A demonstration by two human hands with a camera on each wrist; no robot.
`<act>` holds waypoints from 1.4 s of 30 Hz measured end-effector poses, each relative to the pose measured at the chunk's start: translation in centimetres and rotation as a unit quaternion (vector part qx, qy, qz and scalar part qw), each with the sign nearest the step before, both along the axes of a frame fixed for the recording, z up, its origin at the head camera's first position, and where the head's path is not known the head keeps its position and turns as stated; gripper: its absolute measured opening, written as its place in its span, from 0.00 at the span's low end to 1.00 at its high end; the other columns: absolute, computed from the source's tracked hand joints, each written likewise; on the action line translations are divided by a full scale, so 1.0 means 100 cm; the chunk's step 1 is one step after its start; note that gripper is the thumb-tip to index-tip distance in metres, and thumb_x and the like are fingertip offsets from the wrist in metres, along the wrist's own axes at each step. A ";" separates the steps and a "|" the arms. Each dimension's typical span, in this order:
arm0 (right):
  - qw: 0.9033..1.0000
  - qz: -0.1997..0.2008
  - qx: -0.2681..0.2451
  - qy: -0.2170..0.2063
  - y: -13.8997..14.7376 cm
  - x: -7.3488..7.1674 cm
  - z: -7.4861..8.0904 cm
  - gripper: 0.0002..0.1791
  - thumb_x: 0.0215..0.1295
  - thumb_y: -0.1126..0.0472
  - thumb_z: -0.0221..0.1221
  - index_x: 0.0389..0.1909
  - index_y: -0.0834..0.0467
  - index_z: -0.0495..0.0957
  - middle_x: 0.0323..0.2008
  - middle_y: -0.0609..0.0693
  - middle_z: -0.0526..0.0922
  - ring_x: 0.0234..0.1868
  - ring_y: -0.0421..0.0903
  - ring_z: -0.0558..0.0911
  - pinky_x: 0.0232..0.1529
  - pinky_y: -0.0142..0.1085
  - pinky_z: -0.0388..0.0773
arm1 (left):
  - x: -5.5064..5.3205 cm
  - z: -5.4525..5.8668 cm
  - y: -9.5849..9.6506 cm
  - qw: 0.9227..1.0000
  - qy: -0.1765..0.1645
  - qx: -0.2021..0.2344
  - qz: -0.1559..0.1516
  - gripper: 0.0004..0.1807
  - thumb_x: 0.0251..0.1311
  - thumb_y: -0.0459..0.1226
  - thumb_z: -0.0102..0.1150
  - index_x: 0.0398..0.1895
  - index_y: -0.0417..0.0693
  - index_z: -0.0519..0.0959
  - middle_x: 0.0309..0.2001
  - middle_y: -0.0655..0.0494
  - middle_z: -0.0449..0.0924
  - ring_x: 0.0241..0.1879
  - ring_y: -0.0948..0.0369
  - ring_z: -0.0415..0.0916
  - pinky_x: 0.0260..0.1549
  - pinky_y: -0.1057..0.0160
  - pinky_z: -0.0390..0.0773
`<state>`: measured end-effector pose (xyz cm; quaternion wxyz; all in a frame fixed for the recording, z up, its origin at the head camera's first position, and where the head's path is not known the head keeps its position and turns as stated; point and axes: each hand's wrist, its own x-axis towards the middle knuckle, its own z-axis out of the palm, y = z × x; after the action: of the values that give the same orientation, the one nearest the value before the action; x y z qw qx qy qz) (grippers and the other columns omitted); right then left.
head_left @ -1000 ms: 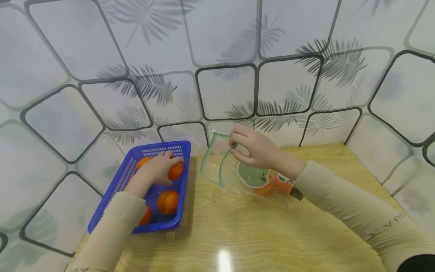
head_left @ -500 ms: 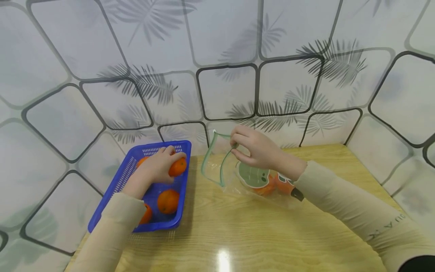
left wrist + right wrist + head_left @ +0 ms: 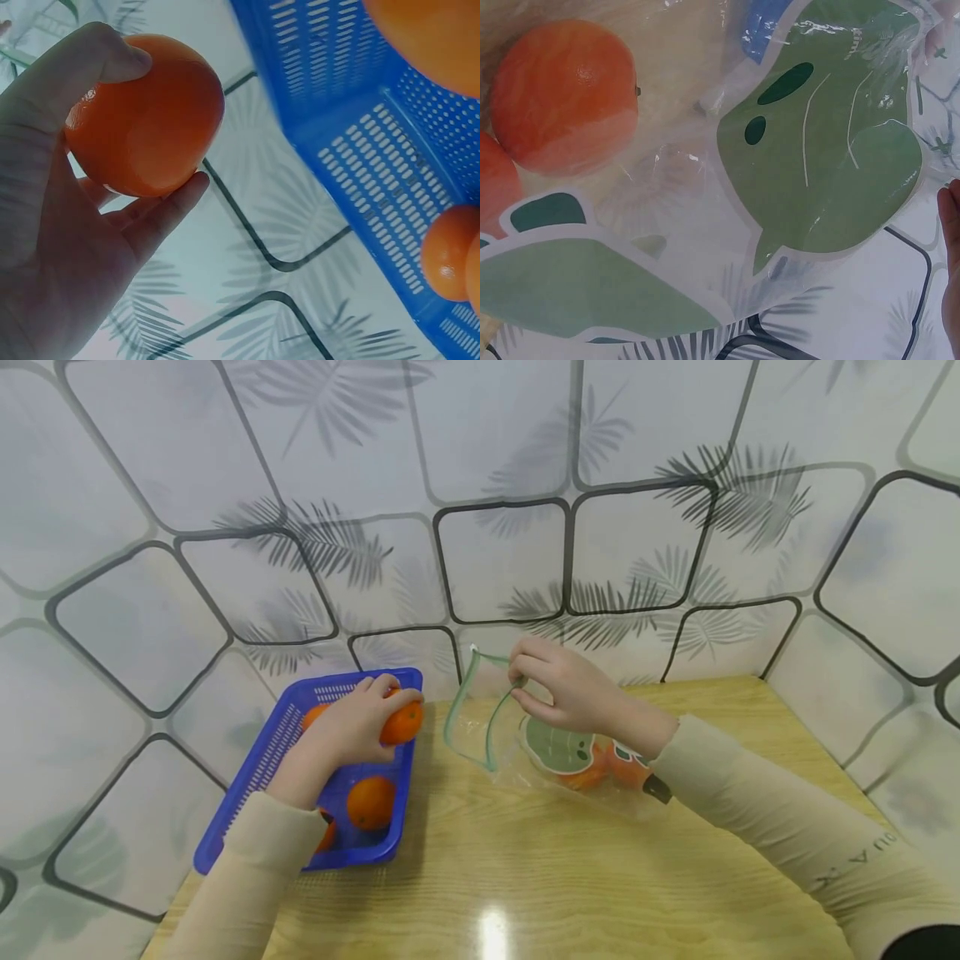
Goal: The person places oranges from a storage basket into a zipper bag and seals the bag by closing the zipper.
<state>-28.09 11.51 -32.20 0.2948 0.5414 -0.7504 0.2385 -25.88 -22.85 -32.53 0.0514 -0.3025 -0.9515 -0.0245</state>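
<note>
My left hand (image 3: 347,727) grips an orange (image 3: 405,722) over the right side of the blue basket (image 3: 352,860). In the left wrist view, thumb and fingers are wrapped about this orange (image 3: 154,116), outside the basket wall. My right hand (image 3: 561,687) pinches the green-edged mouth of a clear zip bag (image 3: 555,746) between thumb and fingertips. The mouth gapes toward the basket. Inside the bag lie oranges (image 3: 588,774), seen through the film beside green leaf-like prints (image 3: 825,150) in the right wrist view.
Several oranges stay in the basket, one near its front right corner (image 3: 371,803). Basket and bag rest on a wooden table (image 3: 555,877), with a patterned wall (image 3: 498,564) close behind. A dark round object (image 3: 922,942) shows at the lower right edge.
My left hand has lifted the orange and moved it slightly right, from inside the basket to over its right rim. The right hand and bag have stayed almost still.
</note>
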 end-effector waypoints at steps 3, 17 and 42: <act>1.000 -0.002 0.001 0.000 0.000 0.000 0.000 0.05 0.66 0.66 0.66 0.38 0.58 0.78 0.40 0.51 0.78 0.39 0.46 0.75 0.42 0.42 0.78 | 0.003 0.003 0.005 1.000 0.009 0.002 -0.011 0.42 0.44 0.35 0.79 0.69 0.56 0.77 0.62 0.41 0.74 0.54 0.44 0.74 0.43 0.47 0.85; 1.000 -0.001 -0.003 0.005 0.000 -0.001 0.000 0.05 0.66 0.66 0.65 0.38 0.59 0.78 0.39 0.52 0.78 0.39 0.46 0.75 0.41 0.42 0.78 | 0.015 0.018 0.030 0.997 0.055 -0.002 -0.062 0.44 0.41 0.34 0.78 0.69 0.58 0.77 0.62 0.43 0.73 0.54 0.45 0.75 0.42 0.48 0.85; 1.000 -0.004 0.000 0.004 -0.002 0.000 0.004 0.05 0.65 0.67 0.65 0.38 0.58 0.78 0.41 0.52 0.79 0.40 0.45 0.76 0.42 0.41 0.79 | 0.015 0.043 0.061 0.996 0.030 0.018 -0.077 0.43 0.50 0.31 0.75 0.73 0.60 0.75 0.67 0.47 0.71 0.60 0.47 0.75 0.46 0.51 0.86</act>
<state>-28.08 11.36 -31.85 0.2985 0.5395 -0.7512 0.2357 -24.39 -16.71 -28.24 0.0834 -0.3748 -0.9226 -0.0366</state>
